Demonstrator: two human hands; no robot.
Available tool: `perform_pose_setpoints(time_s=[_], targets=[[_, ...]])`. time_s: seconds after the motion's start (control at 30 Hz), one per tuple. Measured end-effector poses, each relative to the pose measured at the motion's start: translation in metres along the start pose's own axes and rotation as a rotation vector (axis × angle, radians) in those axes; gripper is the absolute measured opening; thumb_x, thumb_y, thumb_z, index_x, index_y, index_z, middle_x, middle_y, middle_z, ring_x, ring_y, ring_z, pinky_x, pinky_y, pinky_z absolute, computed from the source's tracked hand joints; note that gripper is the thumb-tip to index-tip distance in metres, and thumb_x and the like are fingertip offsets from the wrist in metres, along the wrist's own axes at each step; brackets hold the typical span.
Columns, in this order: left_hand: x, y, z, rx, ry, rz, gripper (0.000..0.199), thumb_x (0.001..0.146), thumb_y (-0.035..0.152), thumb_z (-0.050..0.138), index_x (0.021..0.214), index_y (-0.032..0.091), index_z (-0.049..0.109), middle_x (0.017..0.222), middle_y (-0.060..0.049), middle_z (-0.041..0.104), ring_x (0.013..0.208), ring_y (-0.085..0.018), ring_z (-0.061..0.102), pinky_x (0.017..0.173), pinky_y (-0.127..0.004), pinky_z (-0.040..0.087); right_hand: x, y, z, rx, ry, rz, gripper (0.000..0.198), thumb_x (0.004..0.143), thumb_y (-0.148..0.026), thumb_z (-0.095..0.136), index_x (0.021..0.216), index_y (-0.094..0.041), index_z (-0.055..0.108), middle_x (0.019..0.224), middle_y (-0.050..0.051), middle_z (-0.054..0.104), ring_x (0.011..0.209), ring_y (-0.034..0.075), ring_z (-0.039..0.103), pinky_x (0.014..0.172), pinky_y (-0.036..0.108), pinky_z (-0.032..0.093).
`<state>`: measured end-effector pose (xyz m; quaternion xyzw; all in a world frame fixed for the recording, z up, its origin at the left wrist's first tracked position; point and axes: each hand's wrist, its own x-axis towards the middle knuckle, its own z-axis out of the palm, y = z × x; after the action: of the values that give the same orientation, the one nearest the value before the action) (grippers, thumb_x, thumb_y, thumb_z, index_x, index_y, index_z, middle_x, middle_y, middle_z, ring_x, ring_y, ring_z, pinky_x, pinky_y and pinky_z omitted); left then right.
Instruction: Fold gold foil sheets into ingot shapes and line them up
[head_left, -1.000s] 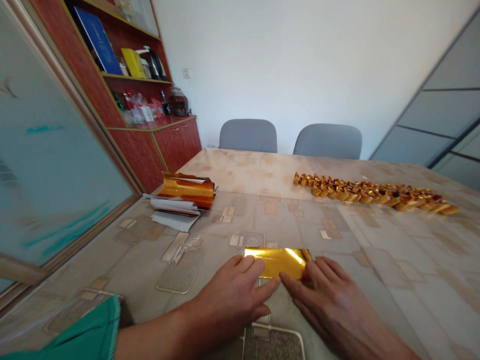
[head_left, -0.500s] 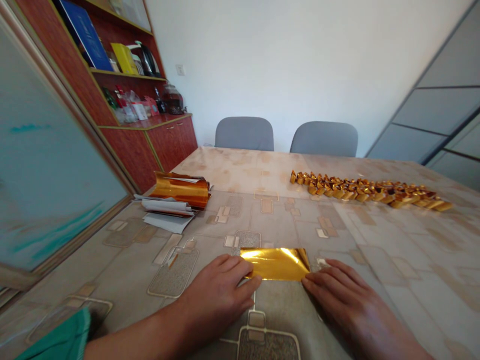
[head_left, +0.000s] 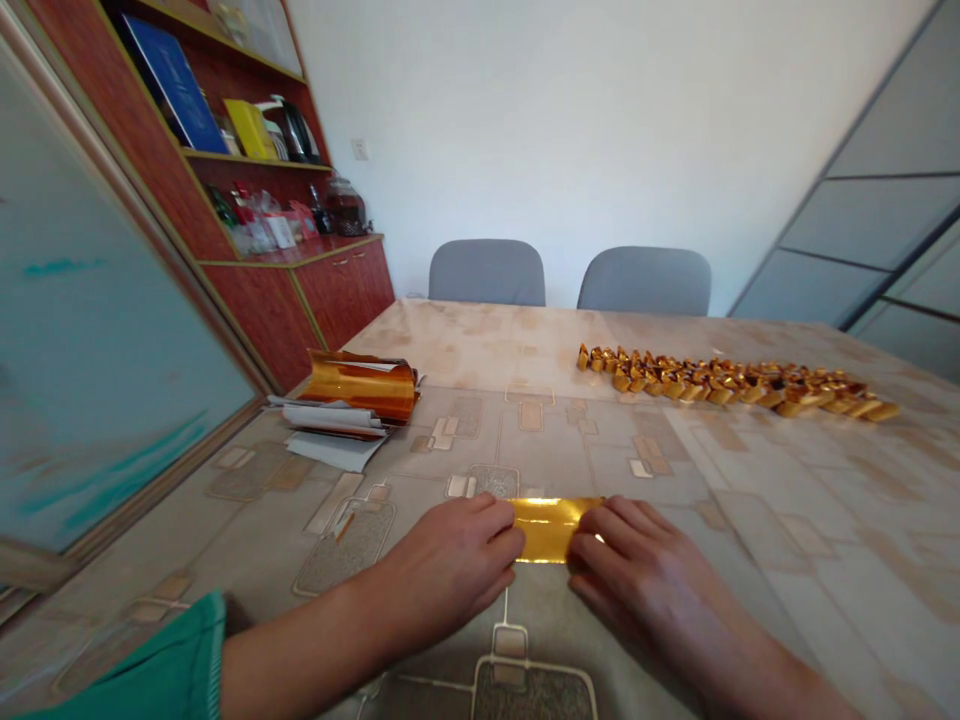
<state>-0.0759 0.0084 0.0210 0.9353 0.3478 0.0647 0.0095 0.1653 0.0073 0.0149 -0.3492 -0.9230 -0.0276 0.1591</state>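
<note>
A shiny strip of gold foil paper (head_left: pixel 551 530) lies on the patterned tabletop in front of me, its two ends covered by my hands. At the left end, my left hand (head_left: pixel 461 550) has its fingers curled and closed on the paper. My right hand (head_left: pixel 637 560) grips the opposite end, fingers bent over it and thumb low by the near edge. Only the middle of the strip shows between them.
Curled gold and white paper sheets (head_left: pixel 352 400) lie in a stack at the left. Several rows of folded gold paper pieces (head_left: pixel 727 380) stand at the back right of the table (head_left: pixel 480 340). Two grey chairs (head_left: pixel 487 270) are behind it.
My right hand has moved left and up onto the gold paper's right end, covering it. My left hand has shifted slightly and covers more of its end. Less gold shows now.
</note>
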Motion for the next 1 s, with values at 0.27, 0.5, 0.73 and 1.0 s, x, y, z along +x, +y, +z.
perform_pose_setpoints(time_s=[0.27,0.5,0.73,1.0], targets=[[0.005,0.001,0.009,0.072,0.086,0.029,0.017,0.090,0.005,0.048,0.085,0.015,0.060,0.083,-0.005,0.065,0.075,-0.021,0.058,0.068,-0.032,0.049,0.015,-0.016,0.022,-0.072,0.082,-0.017,0.015,0.089,-0.014,0.063,0.077,-0.021,0.060,0.075,0.001,0.065,0.070,0.021,0.056,0.064,0.033,0.040],[-0.003,-0.003,0.009,-0.136,0.116,-0.007,0.022,0.085,0.006,0.046,0.098,0.017,0.060,0.095,-0.006,0.064,0.086,-0.022,0.055,0.077,-0.033,0.047,0.006,-0.010,0.021,-0.062,0.174,-0.016,0.022,0.093,-0.008,0.054,0.074,-0.020,0.057,0.071,0.001,0.060,0.063,0.019,0.052,0.059,0.032,0.036],[-0.014,-0.005,0.017,-0.331,0.212,-0.073,0.019,0.095,0.011,0.046,0.089,0.018,0.062,0.092,-0.004,0.063,0.087,-0.019,0.055,0.077,-0.030,0.044,-0.005,-0.012,0.013,0.140,0.045,0.069,0.019,0.092,-0.007,0.048,0.081,-0.019,0.058,0.083,0.004,0.062,0.078,0.022,0.055,0.066,0.032,0.042],[-0.015,-0.007,0.016,-0.432,0.206,-0.188,0.008,0.087,0.012,0.061,0.087,0.020,0.063,0.092,-0.003,0.061,0.090,-0.019,0.055,0.079,-0.031,0.042,0.005,-0.022,0.009,0.316,0.059,0.168,0.015,0.092,-0.017,0.055,0.079,-0.021,0.059,0.086,0.005,0.062,0.085,0.025,0.054,0.071,0.037,0.041]])
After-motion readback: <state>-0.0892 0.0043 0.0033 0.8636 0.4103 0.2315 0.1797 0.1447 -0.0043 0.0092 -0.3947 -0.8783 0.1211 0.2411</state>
